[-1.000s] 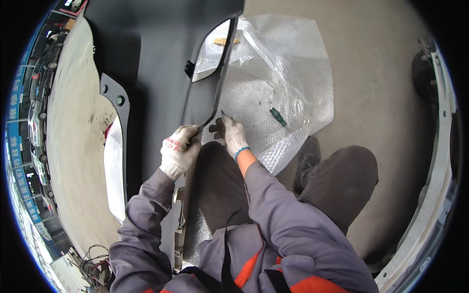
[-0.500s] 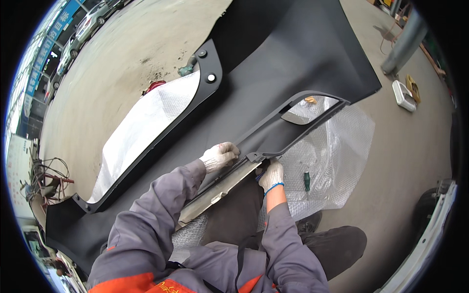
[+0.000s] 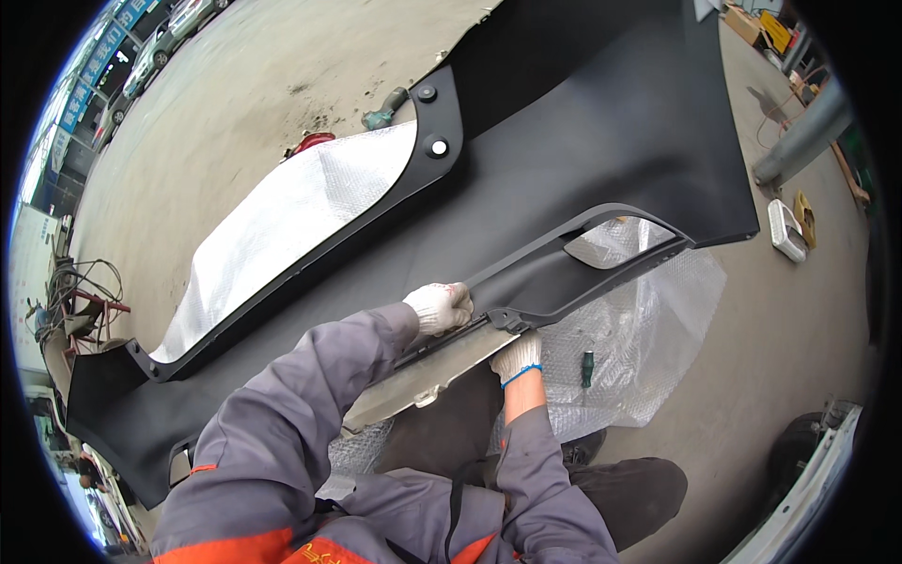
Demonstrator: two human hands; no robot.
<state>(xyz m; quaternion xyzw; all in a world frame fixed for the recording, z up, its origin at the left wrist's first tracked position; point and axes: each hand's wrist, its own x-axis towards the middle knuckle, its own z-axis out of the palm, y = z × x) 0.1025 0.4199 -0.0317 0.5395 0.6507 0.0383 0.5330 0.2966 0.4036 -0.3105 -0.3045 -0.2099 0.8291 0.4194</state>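
A large black car bumper cover (image 3: 601,141) stretches diagonally before me. A black trim frame (image 3: 540,246) surrounds an opening on its near side, and a long pale strip (image 3: 418,381) runs along the near edge. My left hand (image 3: 442,308), in a white knit glove, rests on the bumper just above the strip, its fingers curled; what they grip, if anything, is hidden. My right hand (image 3: 518,355), also gloved with a blue cuff band, reaches under the end of the strip where it meets the trim frame. Its fingers are out of sight.
Bubble wrap (image 3: 658,329) covers the floor beneath the bumper, with a green-handled tool (image 3: 588,369) on it at right. Beyond the bumper lie a teal power tool (image 3: 381,116) and a red object (image 3: 310,143). A grey post (image 3: 803,141) rises at far right.
The view has shifted, so the bumper's far right end appears lower and farther right. My right hand has slid further under the strip; my left hand remains curled at the bumper.
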